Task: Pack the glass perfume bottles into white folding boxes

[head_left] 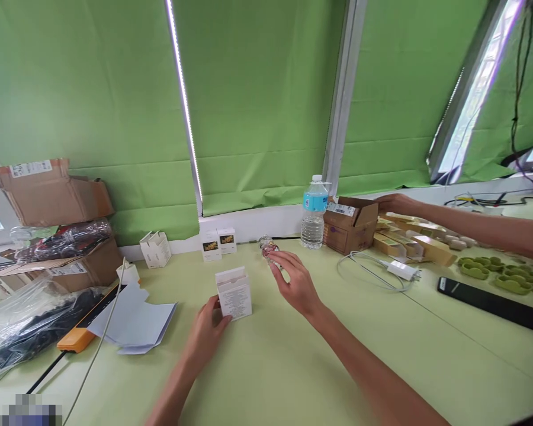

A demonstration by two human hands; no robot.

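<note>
My left hand (208,332) grips the lower left side of a small white box (234,297) with fine print, thumb in front and fingers at its left edge. The box stands upright on the table, its top flap raised. To its right, my right hand (295,283) reaches over a small shiny, clear glass-like object (266,244), fingers stretched and thumb apart. Its near end is partly hidden by those fingers; whether they touch it I cannot tell. Behind stand two small white boxes with dark pictures (211,249).
Folded white paper (133,316), an orange-ended power strip (76,339) and stacked cartons (55,198) lie left. A water bottle (313,216), brown carton (349,228), white charger (403,270) and black device (493,305) are right. Another person's arm (471,228) reaches in.
</note>
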